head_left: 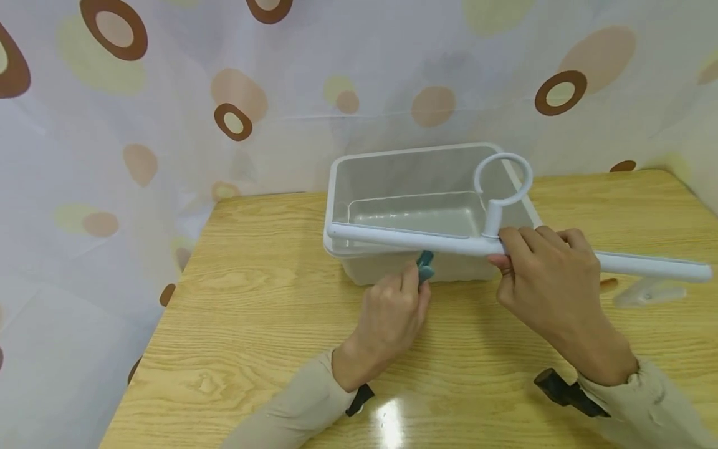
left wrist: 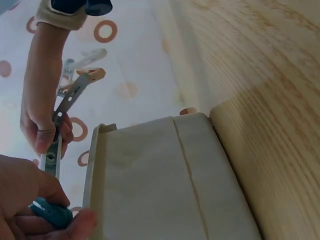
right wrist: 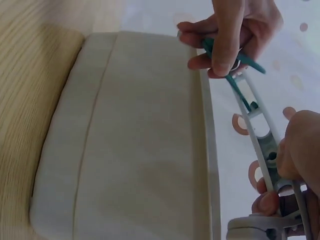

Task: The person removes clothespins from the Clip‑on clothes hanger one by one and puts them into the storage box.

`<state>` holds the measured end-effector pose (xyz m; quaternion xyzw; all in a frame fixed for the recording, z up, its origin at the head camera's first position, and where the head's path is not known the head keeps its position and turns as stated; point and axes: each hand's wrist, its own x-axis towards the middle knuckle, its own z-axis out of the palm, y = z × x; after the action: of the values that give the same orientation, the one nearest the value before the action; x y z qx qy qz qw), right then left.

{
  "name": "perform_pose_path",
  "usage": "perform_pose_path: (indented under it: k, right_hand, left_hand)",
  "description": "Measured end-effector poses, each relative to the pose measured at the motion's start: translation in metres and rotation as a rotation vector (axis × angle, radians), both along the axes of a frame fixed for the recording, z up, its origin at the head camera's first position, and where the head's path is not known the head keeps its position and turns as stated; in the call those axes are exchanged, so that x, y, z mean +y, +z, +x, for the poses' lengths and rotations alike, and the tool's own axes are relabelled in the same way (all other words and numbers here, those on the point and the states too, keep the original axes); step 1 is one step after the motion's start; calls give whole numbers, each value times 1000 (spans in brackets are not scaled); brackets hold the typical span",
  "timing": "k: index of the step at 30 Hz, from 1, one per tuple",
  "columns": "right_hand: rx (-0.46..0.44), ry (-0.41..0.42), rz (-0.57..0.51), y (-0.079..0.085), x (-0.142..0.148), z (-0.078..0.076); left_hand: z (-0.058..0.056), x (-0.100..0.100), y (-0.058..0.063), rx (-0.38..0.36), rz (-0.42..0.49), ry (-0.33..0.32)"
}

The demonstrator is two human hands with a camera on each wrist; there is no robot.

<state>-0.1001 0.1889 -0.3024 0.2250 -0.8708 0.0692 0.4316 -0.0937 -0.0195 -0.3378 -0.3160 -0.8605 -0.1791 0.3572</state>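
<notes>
A white clip hanger [head_left: 404, 239] with a ring-shaped hook [head_left: 527, 181] spans the front of a bin in the head view. My right hand [head_left: 552, 280] grips its bar just right of the hook. Below the bar's left part, my left hand [head_left: 389, 312] pinches a teal clothespin [head_left: 425, 269] between thumb and fingers. In the right wrist view, the clothespin [right wrist: 256, 65] has its far end right at the slotted underside of the hanger [right wrist: 260, 125]. From the bar's right part hang a white clip [head_left: 647, 293], blurred, and an orange clip [head_left: 608, 284].
The translucent white bin [head_left: 331, 209] stands on the wooden table [head_left: 241, 312], close to the patterned cloth [head_left: 381, 75] behind. Its front wall is just beyond my left hand. A black strap piece [head_left: 569, 393] sticks out from my right sleeve.
</notes>
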Motion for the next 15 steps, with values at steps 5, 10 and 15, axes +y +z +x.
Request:
perform_pose_path:
  k: [5,10,15]
  right_hand:
    - [37,32,-53,2,2,-2]
    - [152,127,-168,9,2,-4]
    - [275,203,-250,12,-4,-6]
  left_hand:
    - [-3,-8,9,-364,203,-295]
    - [-9,-24,18,-1045,627,-746]
    - [-19,-31,12,-1287,719,-1013]
